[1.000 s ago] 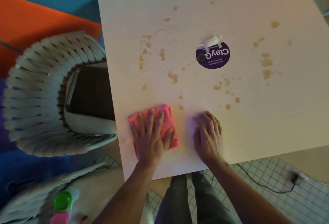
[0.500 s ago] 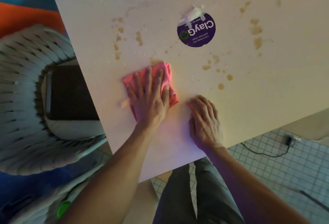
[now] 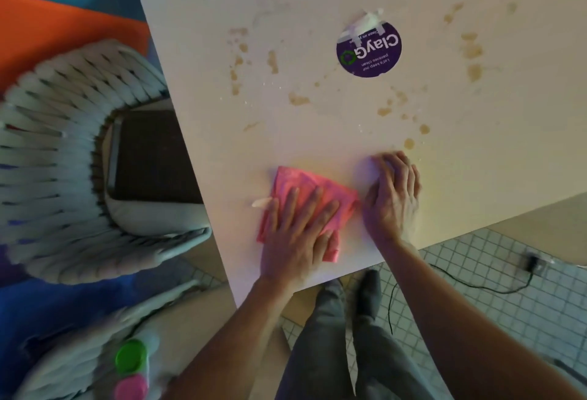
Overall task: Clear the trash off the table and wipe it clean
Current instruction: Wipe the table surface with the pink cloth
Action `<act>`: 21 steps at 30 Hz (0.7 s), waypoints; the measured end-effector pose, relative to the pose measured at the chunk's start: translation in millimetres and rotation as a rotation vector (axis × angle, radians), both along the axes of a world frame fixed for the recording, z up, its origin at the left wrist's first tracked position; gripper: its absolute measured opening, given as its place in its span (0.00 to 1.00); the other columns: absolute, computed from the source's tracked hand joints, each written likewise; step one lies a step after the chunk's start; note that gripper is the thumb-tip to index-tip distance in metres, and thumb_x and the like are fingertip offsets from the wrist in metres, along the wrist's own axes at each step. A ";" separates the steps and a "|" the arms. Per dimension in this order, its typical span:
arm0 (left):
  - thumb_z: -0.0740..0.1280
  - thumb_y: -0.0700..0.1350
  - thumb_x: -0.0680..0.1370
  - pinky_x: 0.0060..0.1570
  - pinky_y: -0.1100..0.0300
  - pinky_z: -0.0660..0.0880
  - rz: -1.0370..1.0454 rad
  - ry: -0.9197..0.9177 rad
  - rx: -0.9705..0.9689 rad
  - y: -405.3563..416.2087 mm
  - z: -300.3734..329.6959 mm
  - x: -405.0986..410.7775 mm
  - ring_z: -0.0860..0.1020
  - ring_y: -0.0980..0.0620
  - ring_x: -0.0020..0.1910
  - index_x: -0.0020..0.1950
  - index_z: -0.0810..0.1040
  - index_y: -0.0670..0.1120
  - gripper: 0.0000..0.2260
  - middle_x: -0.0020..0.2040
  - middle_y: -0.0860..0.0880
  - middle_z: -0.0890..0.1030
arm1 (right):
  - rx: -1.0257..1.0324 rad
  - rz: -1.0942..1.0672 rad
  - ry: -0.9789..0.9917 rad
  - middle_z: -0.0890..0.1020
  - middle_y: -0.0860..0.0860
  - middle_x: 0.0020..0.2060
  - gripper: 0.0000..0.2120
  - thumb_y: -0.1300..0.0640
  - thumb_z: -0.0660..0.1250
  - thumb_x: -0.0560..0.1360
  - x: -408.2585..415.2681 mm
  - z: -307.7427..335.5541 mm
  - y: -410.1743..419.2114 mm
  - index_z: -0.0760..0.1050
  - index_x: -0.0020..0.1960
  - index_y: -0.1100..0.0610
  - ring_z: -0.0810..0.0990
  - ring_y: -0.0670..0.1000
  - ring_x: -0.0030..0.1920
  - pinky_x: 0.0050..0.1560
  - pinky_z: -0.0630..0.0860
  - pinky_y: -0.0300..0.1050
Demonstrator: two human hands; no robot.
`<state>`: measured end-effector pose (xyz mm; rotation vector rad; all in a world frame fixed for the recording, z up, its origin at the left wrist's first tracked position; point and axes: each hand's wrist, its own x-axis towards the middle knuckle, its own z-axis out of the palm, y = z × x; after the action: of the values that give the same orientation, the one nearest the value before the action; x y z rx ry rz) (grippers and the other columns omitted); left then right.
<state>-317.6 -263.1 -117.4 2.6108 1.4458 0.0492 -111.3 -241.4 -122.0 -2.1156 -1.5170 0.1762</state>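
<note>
My left hand (image 3: 293,234) flat, fingers spread, pressing pink cloth (image 3: 305,190) at table (image 3: 476,177) near edge; right hand (image 3: 392,196) open, bracing beside; I'd press firmly, sweep far toward brown stains (image 3: 298,99).

Woven chair (image 3: 63,158) (dark seat), floor cable (image 3: 476,285)

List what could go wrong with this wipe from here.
1. The small pale scrap beside the pink cloth could get swept off the table edge onto the floor rather than binned.
2. The left hand presses flat on the cloth while brown stains lie further up; one folded cloth may smear them.
3. The round purple sticker already has a torn, lifted edge; wiping across it could peel more.
</note>
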 end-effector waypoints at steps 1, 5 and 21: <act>0.54 0.58 0.85 0.75 0.34 0.55 0.013 0.019 -0.005 -2.9 2.3 -14.0 0.50 0.39 0.82 0.82 0.57 0.58 0.25 0.83 0.52 0.55 | 0.011 0.009 0.004 0.75 0.58 0.66 0.24 0.64 0.61 0.73 -1.1 0.2 -1.4 0.74 0.68 0.60 0.68 0.60 0.73 0.74 0.61 0.59; 0.51 0.59 0.85 0.74 0.33 0.55 0.096 0.046 -0.014 16.0 5.8 -47.1 0.50 0.37 0.82 0.81 0.59 0.58 0.23 0.83 0.49 0.55 | 0.038 -0.005 0.030 0.76 0.57 0.65 0.23 0.67 0.62 0.72 -5.2 2.5 2.1 0.75 0.67 0.60 0.67 0.59 0.73 0.75 0.60 0.57; 0.57 0.55 0.84 0.75 0.39 0.58 0.147 -0.083 0.015 -9.7 -6.0 39.4 0.56 0.37 0.81 0.80 0.65 0.56 0.23 0.82 0.48 0.60 | 0.090 0.085 0.054 0.76 0.58 0.65 0.26 0.65 0.56 0.71 8.7 -15.5 -7.5 0.76 0.67 0.59 0.68 0.61 0.73 0.75 0.59 0.58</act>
<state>-278.2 -272.8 -123.4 2.4775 1.6101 0.1843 -102.6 -249.0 -137.5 -1.9634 -1.5547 0.1903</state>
